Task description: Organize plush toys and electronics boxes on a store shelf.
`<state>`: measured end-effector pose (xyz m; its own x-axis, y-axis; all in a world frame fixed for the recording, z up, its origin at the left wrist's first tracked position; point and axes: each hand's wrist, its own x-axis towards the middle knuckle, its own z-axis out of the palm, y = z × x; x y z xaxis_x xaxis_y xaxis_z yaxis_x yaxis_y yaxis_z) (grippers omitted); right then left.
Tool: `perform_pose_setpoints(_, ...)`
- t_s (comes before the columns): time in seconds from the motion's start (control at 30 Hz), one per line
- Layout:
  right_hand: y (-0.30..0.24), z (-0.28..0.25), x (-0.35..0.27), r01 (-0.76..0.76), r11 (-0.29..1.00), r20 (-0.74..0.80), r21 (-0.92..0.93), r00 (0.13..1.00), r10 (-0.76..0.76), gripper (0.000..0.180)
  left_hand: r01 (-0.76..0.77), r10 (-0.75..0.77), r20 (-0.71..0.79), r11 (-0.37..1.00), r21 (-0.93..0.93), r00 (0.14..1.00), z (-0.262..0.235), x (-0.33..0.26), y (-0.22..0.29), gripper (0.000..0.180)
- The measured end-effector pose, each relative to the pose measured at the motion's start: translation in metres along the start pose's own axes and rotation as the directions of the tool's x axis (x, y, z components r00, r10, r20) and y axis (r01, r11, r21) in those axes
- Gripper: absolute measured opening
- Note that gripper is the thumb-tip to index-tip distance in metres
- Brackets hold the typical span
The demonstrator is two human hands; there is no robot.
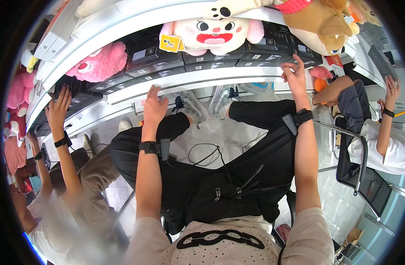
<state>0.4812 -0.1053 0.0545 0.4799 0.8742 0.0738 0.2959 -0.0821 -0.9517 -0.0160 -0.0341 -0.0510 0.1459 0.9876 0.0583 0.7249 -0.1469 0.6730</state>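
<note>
Right grip [295, 78] faces black boxes [265, 48] just ahead

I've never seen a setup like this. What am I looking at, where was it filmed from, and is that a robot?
There's no robot here, just a seated person with two bare hands. The picture comes from a wide camera worn on that person's head, looking down; its lens bends straight edges, so the shelf looks curved. The left hand and right hand reach toward the shelf edge. Neither seems to hold anything. Each wrist wears a black band. On the shelf are black boxes, with a white plush toy and a pink plush toy among them. Other people sit on both sides; those hands are not the wearer's.
</note>
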Motion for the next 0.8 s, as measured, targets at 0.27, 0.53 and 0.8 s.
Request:
perform_pose_setpoints(0.27, -0.031, 0.012, -0.004, -0.003, 0.999, -0.023, 0.033, 1.0, 0.004, 0.055, 0.033, -0.035, -0.026, 0.995, -0.097, 0.999, -0.006, 0.003, 0.021, 0.032)
perform_pose_setpoints(0.53, -0.103, 0.084, -0.025, 0.169, 0.953, 0.098, 0.253, 0.975, -0.199, 0.022, -0.072, 0.015, -0.148, 0.918, -0.39, 0.989, -0.005, 0.004, 0.072, 0.018)
perform_pose_setpoints(0.8, -0.15, 0.138, -0.044, 0.297, 0.862, 0.029, 0.41, 0.941, -0.338, 0.014, -0.044, 0.003, -0.119, 0.94, -0.339, 0.993, -0.014, -0.005, 0.056, 0.019)
